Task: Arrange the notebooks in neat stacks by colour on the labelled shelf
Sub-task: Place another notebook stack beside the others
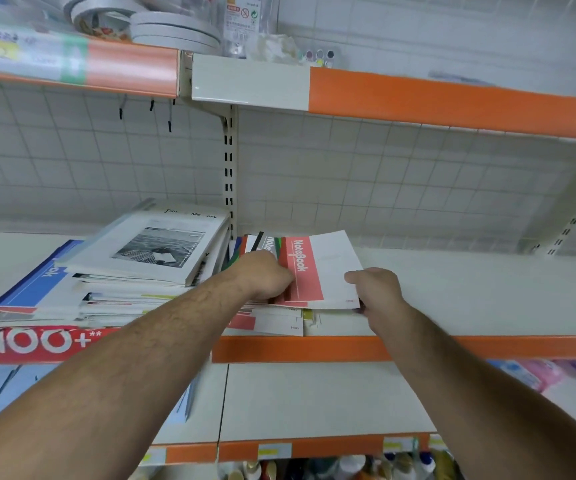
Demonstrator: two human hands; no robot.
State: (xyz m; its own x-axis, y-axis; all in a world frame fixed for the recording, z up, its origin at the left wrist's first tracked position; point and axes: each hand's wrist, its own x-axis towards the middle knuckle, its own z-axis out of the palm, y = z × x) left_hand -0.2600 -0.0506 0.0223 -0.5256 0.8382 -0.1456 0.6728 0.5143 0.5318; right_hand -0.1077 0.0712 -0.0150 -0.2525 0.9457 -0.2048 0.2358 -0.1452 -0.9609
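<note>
Two hands reach onto the shelf (470,289). The left hand (266,275) has its fingers curled onto the left edge of one red notebook (317,268) marked "NoteBook". The right hand (376,289) pinches that notebook's near right corner, thumb on top. Under the left hand, several fanned notebooks (262,241) show green, black and grey edges; their number is unclear. One second red cover (245,322) juts out below both hands. Left of the left hand stands one mixed pile (117,303) topped by one photo-cover book (151,247), with one blue notebook (37,282) farther left.
</note>
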